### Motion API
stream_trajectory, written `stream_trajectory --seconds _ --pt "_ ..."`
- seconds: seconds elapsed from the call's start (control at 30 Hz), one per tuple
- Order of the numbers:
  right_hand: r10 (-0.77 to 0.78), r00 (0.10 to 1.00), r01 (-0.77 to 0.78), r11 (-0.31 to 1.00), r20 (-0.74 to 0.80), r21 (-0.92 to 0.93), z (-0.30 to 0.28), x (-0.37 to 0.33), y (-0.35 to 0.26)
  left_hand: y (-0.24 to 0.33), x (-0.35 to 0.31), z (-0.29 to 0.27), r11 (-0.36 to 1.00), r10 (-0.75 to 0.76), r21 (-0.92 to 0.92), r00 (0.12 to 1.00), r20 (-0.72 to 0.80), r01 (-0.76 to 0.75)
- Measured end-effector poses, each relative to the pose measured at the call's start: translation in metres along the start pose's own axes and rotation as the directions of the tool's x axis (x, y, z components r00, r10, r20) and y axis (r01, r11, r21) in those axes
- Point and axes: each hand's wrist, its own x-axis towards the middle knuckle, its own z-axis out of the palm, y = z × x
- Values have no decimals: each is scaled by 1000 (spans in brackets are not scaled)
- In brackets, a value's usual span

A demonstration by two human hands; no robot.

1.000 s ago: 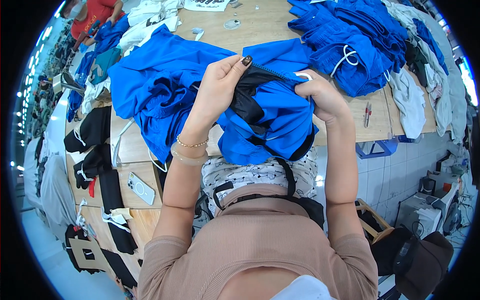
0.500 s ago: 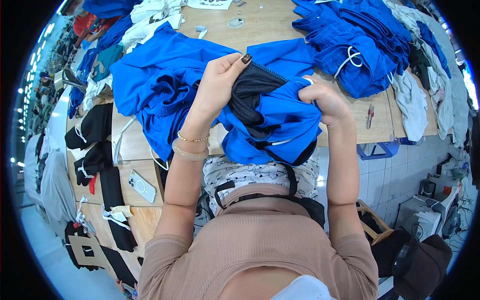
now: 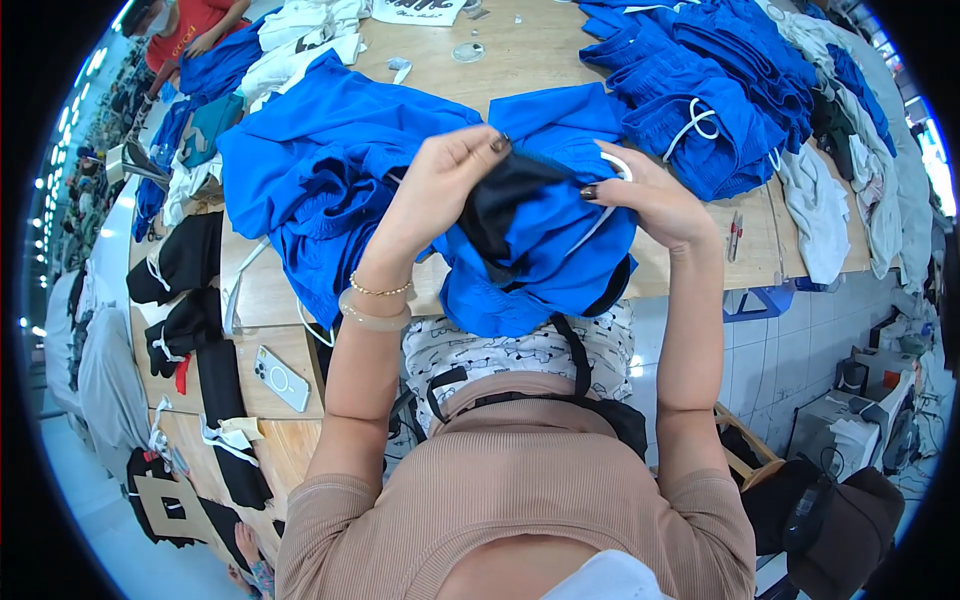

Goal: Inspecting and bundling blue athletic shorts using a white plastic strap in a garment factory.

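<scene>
A pair of blue drawstring pants (image 3: 560,270) is bunched up before me at the table's near edge, its dark inner side (image 3: 490,215) showing; the leg length is hidden in the folds. My left hand (image 3: 445,185) pinches the upper edge of the cloth between thumb and fingers. On the other side my right hand (image 3: 665,205) rests at the cloth, with thumb and index finger apart. A white cord (image 3: 618,163) runs beside its fingers; the remaining fingers are partly hidden. More blue cloth (image 3: 310,150) lies crumpled beside my left hand.
Stacked blue drawstring pants (image 3: 710,110) lie at the back right, near small thread snips (image 3: 735,237). White cloths (image 3: 815,215) hang over the right edge. At left are a phone (image 3: 282,378), black folded pieces (image 3: 180,260) and a co-worker's hand (image 3: 246,543). Another person (image 3: 195,30) stands far left.
My right hand has loosened from a fist, its thumb and index finger now apart. The pants have shifted slightly between my hands. A co-worker's hand shows more at the lower left.
</scene>
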Motion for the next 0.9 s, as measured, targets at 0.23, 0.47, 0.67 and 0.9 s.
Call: stream_trajectory --seconds 0.23,0.47,0.67,0.9 --pt "-167 958 222 946 234 -234 -23 7 -35 -6 14 2 988 119 -132 956 267 -86" --pt "-153 970 228 846 189 -483 -36 12 -57 23 29 -5 750 408 620 899 -160 -230" --pt "-540 833 -121 38 -122 -992 -44 20 -51 73 29 -30 507 624 854 733 -270 -117" --pt "-681 700 -176 127 -215 -976 -96 -13 -92 102 23 -124 409 522 903 777 -351 133"
